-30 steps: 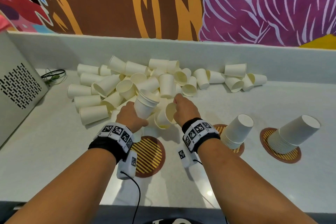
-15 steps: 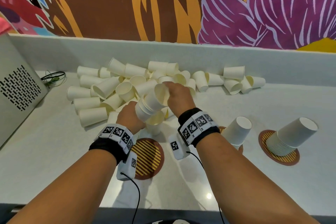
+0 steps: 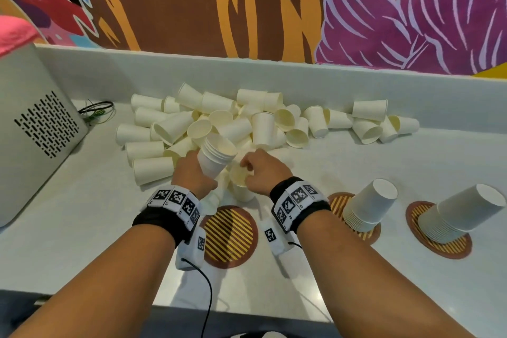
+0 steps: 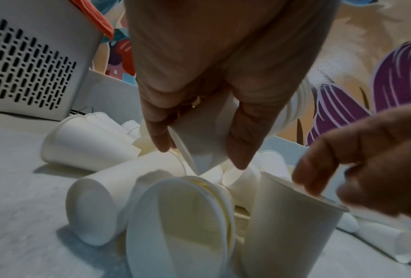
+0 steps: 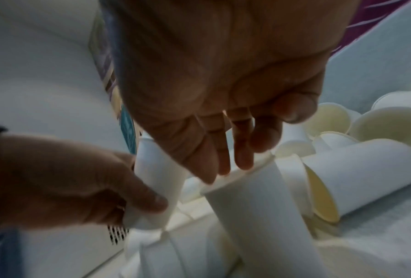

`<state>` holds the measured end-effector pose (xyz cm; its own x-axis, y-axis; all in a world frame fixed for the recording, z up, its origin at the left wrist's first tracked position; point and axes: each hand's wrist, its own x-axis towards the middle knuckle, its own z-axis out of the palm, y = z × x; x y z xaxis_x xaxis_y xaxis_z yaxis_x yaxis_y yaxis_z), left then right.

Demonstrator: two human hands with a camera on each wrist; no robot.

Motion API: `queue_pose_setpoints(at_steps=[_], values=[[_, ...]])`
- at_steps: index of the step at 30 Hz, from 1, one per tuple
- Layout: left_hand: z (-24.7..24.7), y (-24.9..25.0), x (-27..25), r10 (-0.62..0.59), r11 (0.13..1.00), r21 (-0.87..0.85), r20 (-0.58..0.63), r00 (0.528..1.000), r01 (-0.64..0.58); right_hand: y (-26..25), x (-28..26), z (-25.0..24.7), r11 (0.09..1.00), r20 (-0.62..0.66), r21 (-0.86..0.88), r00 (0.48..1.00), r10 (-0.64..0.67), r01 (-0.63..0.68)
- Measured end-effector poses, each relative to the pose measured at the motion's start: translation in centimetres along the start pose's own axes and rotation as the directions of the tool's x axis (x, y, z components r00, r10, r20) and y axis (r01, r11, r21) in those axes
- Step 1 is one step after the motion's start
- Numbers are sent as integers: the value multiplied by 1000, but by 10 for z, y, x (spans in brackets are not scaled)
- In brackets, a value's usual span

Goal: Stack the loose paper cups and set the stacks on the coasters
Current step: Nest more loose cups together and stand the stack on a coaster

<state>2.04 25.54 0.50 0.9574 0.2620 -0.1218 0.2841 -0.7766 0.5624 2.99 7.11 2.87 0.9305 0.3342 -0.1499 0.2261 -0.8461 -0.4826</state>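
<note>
Left hand (image 3: 192,173): fingers and thumb curled round nested cup stack (image 3: 215,155), held above the pile of loose cups (image 3: 247,121). Stack tilted, mouths up and away to the right, base toward the palm.
Right hand (image 3: 262,173): fingers reaching down, tips touching rim of upright cup (image 3: 241,181); whether pinching or only touching, cannot tell.
Striped coaster (image 3: 229,236) near the wrists, partly covered by a wrist unit.

Black wristbands (image 3: 162,221) with white square-code tags; white camera units (image 3: 192,248) beneath wrists; black cable (image 3: 210,299) trailing.
</note>
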Motion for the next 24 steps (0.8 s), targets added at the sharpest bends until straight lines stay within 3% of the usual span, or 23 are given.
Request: queue_pose_setpoints(at_steps=[2, 5, 10, 13, 15, 17, 21, 22, 24], values=[[-1, -2, 2, -32, 999, 17, -7, 999, 33, 1, -4, 7, 981, 135, -194, 991, 10, 17], [-1, -3, 4, -66, 997, 39, -11, 998, 66, 7, -5, 16, 953, 102, -301, 995, 0, 31], [0, 0, 5, -119, 988, 99, -11, 993, 119, 7, 3, -20, 989, -227, -142, 974, 6, -39], [-1, 6, 2, -138, 984, 116, 22, 990, 135, -1, 2, -51, 995, -478, -64, 877, 42, -83], [0, 12, -1, -119, 987, 116, 53, 992, 112, -8, 0, -61, 997, -560, -13, 827, 54, -74], [-1, 19, -4, -48, 997, 71, 96, 994, 41, -15, 0, -61, 999, -541, -21, 841, 10, -25], [-5, 32, -12, 79, 997, -19, 118, 990, -77, -24, 1, -39, 984, -256, 121, 962, -93, 128], [-6, 33, -13, 81, 996, -31, 119, 990, -78, -23, 1, -35, 975, -238, 175, 967, -94, 138], [-8, 30, -13, 76, 996, -45, 115, 990, -71, -13, 7, -30, 972, -323, 211, 946, -29, 102]])
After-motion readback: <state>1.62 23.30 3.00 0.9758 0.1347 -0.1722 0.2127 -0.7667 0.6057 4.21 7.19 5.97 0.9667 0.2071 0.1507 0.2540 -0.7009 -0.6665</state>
